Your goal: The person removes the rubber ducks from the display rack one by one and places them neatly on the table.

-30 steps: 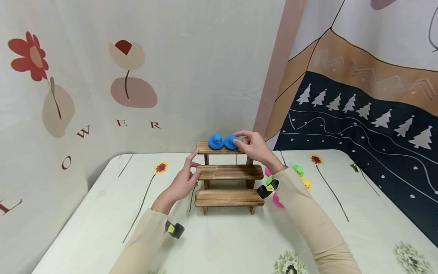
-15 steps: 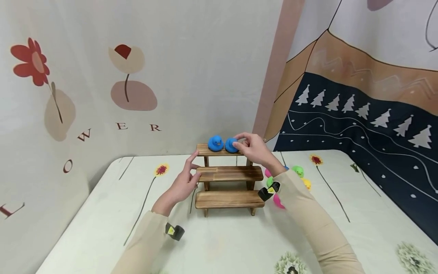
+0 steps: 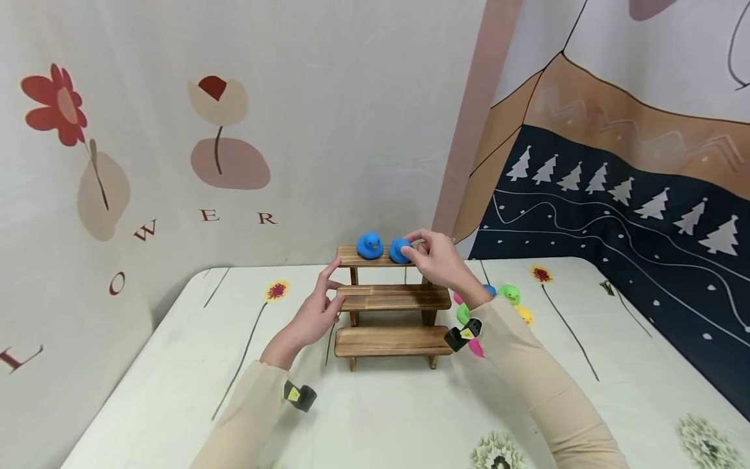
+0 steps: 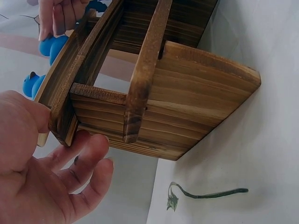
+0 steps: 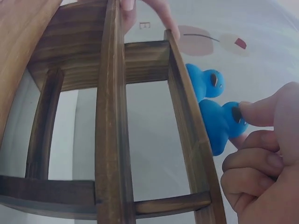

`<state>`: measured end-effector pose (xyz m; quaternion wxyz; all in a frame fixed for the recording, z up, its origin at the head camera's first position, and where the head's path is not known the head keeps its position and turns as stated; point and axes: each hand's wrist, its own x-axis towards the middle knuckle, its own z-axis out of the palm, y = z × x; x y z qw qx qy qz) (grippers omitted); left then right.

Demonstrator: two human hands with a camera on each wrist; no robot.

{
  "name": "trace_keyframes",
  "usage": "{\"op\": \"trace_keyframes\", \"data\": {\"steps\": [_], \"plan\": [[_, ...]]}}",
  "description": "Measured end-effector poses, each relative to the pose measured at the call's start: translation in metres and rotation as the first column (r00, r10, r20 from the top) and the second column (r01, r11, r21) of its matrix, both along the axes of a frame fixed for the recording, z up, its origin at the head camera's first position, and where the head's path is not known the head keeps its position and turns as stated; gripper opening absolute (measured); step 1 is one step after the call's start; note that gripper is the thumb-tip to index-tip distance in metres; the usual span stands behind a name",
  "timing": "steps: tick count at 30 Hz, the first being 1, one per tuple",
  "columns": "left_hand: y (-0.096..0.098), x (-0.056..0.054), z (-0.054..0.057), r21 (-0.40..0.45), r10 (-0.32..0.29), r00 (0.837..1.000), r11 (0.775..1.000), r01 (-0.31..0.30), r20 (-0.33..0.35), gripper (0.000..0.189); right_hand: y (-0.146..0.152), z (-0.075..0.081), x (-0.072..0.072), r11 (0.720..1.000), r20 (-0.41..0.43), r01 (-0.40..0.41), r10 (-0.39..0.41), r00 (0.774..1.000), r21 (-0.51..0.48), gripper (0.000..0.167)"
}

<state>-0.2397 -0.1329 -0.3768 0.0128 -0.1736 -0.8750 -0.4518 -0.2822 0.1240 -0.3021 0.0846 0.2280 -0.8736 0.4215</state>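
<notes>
A three-tier wooden display stand stands on the cloth. My left hand holds its left end; in the left wrist view, the end of a shelf board sits between the thumb and the curled fingers. On the top tier are two blue rubber ducks. The left duck sits unheld, facing forward and to the right. My right hand pinches the right duck by its head between thumb and index finger, the other fingers curled in. In the right wrist view this duck is right at the top board.
Several small ducks in green, yellow, pink and blue lie right of the stand, partly hidden by the right forearm. A printed cloth wall rises close behind the stand.
My right hand has shifted the right blue duck slightly to the right along the top tier, widening the gap between the ducks. The left hand stays in place on the stand.
</notes>
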Motion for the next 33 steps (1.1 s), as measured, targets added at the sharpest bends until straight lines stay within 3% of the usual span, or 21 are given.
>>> {"op": "trace_keyframes", "data": {"steps": [10, 23, 33], "plan": [[0.0, -0.002, -0.001, 0.01, 0.0, 1.0, 1.0, 0.0, 0.005, 0.069, -0.001, 0.004, 0.007, 1.0, 0.018, 0.014, -0.014, 1.0, -0.005, 0.028], [0.002, 0.0, -0.004, 0.03, -0.002, 1.0, 1.0, 0.002, -0.001, 0.069, 0.011, 0.003, 0.016, 0.999, 0.054, -0.024, 0.025, 0.998, -0.022, 0.025], [0.001, 0.003, 0.0, 0.03, 0.006, 1.0, 1.0, -0.006, 0.003, 0.069, 0.019, 0.003, 0.025, 0.999, 0.068, -0.027, 0.029, 0.997, -0.04, 0.026]]}}
